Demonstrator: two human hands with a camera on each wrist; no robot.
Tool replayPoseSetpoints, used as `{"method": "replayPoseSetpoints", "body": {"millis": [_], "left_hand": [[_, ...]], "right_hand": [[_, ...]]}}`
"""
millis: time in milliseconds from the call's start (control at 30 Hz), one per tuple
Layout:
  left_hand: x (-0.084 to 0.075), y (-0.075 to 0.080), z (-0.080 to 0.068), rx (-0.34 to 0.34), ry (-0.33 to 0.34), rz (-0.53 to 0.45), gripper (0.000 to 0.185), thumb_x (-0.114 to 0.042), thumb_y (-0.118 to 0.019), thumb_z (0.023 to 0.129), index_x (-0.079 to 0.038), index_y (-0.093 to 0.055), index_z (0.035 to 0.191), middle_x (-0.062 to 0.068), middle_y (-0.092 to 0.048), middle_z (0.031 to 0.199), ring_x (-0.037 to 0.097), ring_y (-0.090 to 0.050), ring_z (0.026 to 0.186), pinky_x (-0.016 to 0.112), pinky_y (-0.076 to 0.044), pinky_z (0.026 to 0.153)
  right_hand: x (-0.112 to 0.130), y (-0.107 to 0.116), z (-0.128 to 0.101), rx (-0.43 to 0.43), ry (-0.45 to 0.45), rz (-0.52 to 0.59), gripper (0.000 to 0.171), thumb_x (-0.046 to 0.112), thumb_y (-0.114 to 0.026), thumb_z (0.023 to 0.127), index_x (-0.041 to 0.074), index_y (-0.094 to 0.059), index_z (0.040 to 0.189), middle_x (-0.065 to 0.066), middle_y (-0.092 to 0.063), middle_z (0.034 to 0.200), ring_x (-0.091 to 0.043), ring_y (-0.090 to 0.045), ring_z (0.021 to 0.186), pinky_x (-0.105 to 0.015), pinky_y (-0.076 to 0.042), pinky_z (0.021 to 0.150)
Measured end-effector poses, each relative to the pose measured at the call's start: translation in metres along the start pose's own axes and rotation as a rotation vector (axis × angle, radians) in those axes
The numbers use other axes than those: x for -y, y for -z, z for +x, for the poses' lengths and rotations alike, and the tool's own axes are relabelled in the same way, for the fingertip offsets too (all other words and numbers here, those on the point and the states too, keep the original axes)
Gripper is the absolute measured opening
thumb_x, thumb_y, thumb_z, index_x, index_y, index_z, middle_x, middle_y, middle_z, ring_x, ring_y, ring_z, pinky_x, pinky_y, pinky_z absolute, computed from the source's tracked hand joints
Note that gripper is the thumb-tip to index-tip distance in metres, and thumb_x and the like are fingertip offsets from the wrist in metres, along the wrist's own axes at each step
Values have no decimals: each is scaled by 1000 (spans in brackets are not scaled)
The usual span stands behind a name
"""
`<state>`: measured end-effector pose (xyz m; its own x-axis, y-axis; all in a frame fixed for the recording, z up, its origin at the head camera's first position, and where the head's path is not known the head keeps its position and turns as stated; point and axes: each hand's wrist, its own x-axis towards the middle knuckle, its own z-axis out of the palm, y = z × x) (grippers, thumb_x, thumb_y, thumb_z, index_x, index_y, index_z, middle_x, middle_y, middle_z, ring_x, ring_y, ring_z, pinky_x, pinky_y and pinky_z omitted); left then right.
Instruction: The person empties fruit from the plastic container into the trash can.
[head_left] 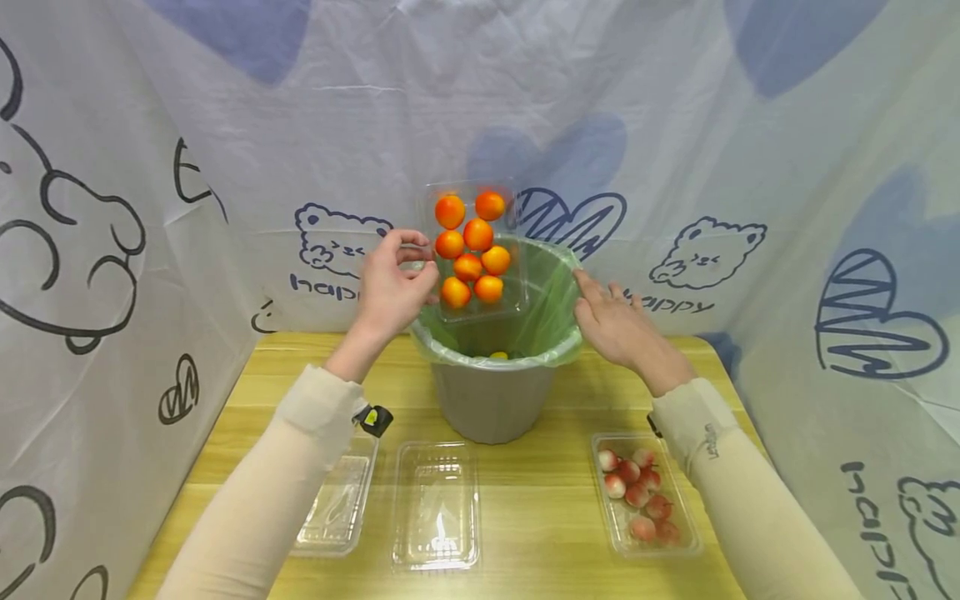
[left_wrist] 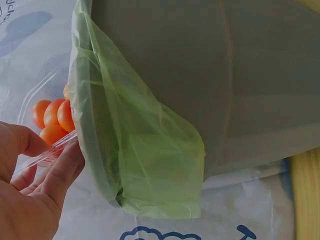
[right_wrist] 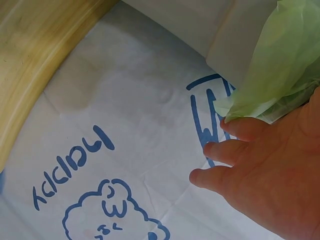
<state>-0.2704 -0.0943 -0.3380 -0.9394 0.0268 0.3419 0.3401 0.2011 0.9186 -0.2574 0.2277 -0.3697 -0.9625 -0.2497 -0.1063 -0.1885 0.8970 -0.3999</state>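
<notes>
The left hand [head_left: 390, 287] pinches the edge of a clear plastic tray [head_left: 474, 250], tipped steeply over the mouth of the grey bin [head_left: 491, 400]. Seven or so orange fruits [head_left: 472, 246] sit in the tray, glossy, orange shading to yellow, clinging to the tilted plastic. The left wrist view catches thumb and fingers clamped on the tray's rim, just beside the bin's wall. The right hand [head_left: 618, 321], fingers straight and relaxed, rests against the bin's rim on the far side from the tray, fingertips at the green liner [head_left: 547, 308] folded over it.

Inside the bin, one small yellow piece [head_left: 498, 356] shows at the bottom; the rest of the interior is hidden by the rim. In front of the bin on the worktop [head_left: 540, 533] lie two empty clear trays [head_left: 437, 504], one partly covered by the left sleeve. To the bin's right front, another tray holds pink-red fruits [head_left: 637, 492], its near corner cut off by the right forearm.
</notes>
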Motion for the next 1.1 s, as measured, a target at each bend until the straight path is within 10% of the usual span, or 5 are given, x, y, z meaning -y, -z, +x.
{"method": "replayPoseSetpoints", "body": {"millis": [633, 1100], "left_hand": [[3, 3, 0, -28, -18, -34, 31, 7, -61, 92, 4, -58, 123, 26, -70, 119, 48, -75, 93, 45, -68, 61], [8, 1, -1, -21, 11, 5, 31, 4, -60, 93, 5, -56, 124, 31, -68, 122, 46, -77, 95, 32, -68, 61]], "right_hand": [[2, 0, -1, -1, -8, 3, 68, 44, -5, 108, 19, 2, 171, -17, -13, 176, -55, -3, 160, -73, 6, 129], [1, 0, 0, 3, -4, 3, 68, 43, -4, 108, 18, 2, 171, -14, -12, 177, -55, -3, 160, -74, 6, 129]]}}
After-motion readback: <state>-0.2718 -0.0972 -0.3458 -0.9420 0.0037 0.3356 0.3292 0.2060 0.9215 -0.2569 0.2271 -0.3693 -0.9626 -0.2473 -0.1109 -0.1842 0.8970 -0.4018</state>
